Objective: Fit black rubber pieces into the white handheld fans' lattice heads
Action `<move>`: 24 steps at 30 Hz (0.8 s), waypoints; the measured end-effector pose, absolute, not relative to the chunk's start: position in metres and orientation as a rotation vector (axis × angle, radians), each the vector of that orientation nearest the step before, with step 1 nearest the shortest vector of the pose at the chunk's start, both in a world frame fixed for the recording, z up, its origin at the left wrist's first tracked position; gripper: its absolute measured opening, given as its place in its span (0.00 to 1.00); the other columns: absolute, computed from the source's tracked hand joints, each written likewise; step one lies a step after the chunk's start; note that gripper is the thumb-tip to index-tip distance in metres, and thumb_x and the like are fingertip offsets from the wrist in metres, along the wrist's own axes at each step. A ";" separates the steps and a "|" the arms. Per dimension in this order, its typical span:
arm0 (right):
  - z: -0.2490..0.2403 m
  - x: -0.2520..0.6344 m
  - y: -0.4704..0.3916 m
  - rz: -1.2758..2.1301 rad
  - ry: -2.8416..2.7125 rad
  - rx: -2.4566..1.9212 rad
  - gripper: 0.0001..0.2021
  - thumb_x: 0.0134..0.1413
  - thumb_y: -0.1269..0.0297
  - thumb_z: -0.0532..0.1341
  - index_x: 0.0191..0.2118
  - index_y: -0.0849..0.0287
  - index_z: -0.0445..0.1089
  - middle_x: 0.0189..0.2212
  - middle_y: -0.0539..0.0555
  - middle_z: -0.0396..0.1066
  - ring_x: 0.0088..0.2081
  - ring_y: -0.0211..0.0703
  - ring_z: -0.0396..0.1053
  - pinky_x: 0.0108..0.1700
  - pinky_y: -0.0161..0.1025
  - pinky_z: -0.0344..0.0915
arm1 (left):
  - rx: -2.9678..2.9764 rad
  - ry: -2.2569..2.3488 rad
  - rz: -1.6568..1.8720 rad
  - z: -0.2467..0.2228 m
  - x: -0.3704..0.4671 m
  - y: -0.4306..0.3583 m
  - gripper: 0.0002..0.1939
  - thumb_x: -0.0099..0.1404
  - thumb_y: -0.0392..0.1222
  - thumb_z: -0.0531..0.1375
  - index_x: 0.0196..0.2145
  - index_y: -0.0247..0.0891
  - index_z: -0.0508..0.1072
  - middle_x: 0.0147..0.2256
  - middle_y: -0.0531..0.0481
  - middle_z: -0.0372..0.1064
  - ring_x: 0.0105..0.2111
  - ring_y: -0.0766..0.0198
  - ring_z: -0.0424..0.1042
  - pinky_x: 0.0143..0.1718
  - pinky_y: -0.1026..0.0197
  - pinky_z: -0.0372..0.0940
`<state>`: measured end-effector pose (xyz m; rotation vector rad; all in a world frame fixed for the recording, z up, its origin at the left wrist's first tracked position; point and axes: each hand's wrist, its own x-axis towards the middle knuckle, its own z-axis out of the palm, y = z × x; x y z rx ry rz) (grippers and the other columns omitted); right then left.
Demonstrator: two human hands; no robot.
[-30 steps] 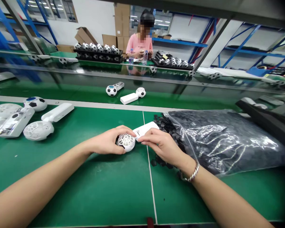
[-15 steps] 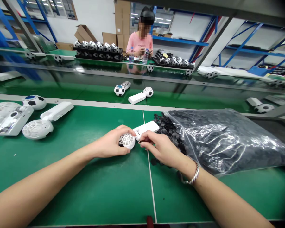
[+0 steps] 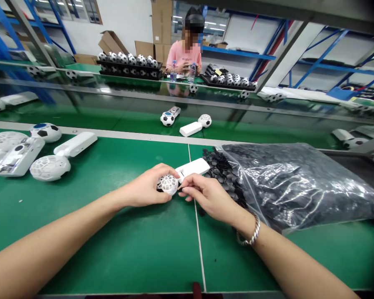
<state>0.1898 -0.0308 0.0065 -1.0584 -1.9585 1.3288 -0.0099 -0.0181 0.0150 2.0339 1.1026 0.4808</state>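
White device with a ball-shaped head lies on the green bench, just left of a pile of loose black pieces. The left hand grasps its lattice-covered ball from the left, thumb at the near side and fingers over the far side. The right hand has its fingertips drawn together at the ball's right edge; whether they grip a small piece, I cannot tell. A silver bracelet circles the right wrist. The white handle points away to the right, its far end beside the black pieces.

These pieces spread at the mouth of a large clear bag filled with dark contents, which lies on the right of the bench. On the left, well apart from the hands, sit a lattice-headed unit and, touching or overlapping one another behind it, a football-patterned unit and another lattice ball.

Beyond the bench's pale edge runs a green belt. Near its middle lie a football unit with a blue top and a lattice unit.

Farther off, a person in a pink shirt sits between black trays of small footballs, behind two plastic bottles. Cardboard boxes stand against the back wall.
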 end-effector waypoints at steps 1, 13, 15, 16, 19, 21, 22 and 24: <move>0.005 0.189 -0.031 1.366 -1.937 -1.046 0.04 0.56 0.68 0.53 0.35 0.59 0.63 0.31 0.51 0.67 0.34 0.36 0.68 0.34 0.33 0.67 | 2.030 1.103 0.484 0.015 -0.010 -0.018 0.22 0.49 0.35 0.58 0.44 0.44 0.65 0.47 0.51 0.59 0.46 0.57 0.62 0.49 0.57 0.58; 0.003 0.186 -0.031 1.295 -1.938 -1.014 0.09 0.55 0.69 0.53 0.40 0.58 0.68 0.35 0.51 0.63 0.28 0.31 0.66 0.35 0.34 0.67 | 2.013 1.139 0.554 0.010 -0.008 -0.018 0.20 0.49 0.39 0.62 0.42 0.42 0.67 0.45 0.49 0.61 0.46 0.57 0.63 0.49 0.56 0.57; 0.003 0.187 -0.030 1.341 -1.902 -1.023 0.08 0.55 0.68 0.54 0.38 0.60 0.68 0.33 0.52 0.66 0.30 0.33 0.68 0.36 0.34 0.68 | 2.014 1.147 0.550 0.009 -0.008 -0.017 0.21 0.49 0.39 0.62 0.43 0.42 0.66 0.45 0.49 0.61 0.45 0.57 0.63 0.49 0.55 0.57; 0.002 0.187 -0.030 1.383 -1.868 -1.033 0.07 0.54 0.68 0.55 0.37 0.60 0.68 0.32 0.52 0.67 0.31 0.34 0.69 0.36 0.35 0.68 | 2.014 1.148 0.549 0.009 -0.008 -0.017 0.21 0.49 0.39 0.62 0.43 0.42 0.66 0.45 0.49 0.61 0.46 0.57 0.63 0.49 0.55 0.57; 0.001 0.185 -0.030 1.316 -1.888 -1.063 0.06 0.52 0.67 0.57 0.35 0.60 0.70 0.31 0.52 0.70 0.33 0.37 0.69 0.37 0.37 0.67 | 2.018 1.138 0.552 0.009 -0.009 -0.017 0.21 0.50 0.41 0.62 0.43 0.43 0.66 0.45 0.49 0.61 0.46 0.57 0.63 0.49 0.55 0.57; 0.001 0.184 -0.029 1.171 -1.956 -1.070 0.05 0.51 0.68 0.59 0.33 0.59 0.72 0.32 0.52 0.71 0.35 0.38 0.68 0.40 0.38 0.65 | 2.016 1.128 0.556 0.008 -0.009 -0.017 0.21 0.50 0.42 0.63 0.43 0.43 0.66 0.45 0.49 0.61 0.46 0.57 0.62 0.49 0.54 0.57; 0.001 0.183 -0.029 1.132 -1.970 -1.078 0.05 0.50 0.68 0.59 0.32 0.59 0.72 0.32 0.52 0.71 0.35 0.38 0.68 0.40 0.38 0.65 | 2.013 1.125 0.561 0.008 -0.009 -0.017 0.21 0.50 0.43 0.63 0.43 0.43 0.66 0.45 0.49 0.60 0.46 0.57 0.62 0.49 0.54 0.57; 0.000 0.182 -0.028 1.134 -1.963 -1.097 0.04 0.50 0.68 0.60 0.32 0.60 0.72 0.30 0.51 0.72 0.32 0.38 0.68 0.38 0.37 0.64 | 2.007 1.132 0.576 0.008 -0.008 -0.018 0.21 0.50 0.44 0.63 0.42 0.42 0.66 0.44 0.49 0.61 0.46 0.57 0.62 0.49 0.55 0.57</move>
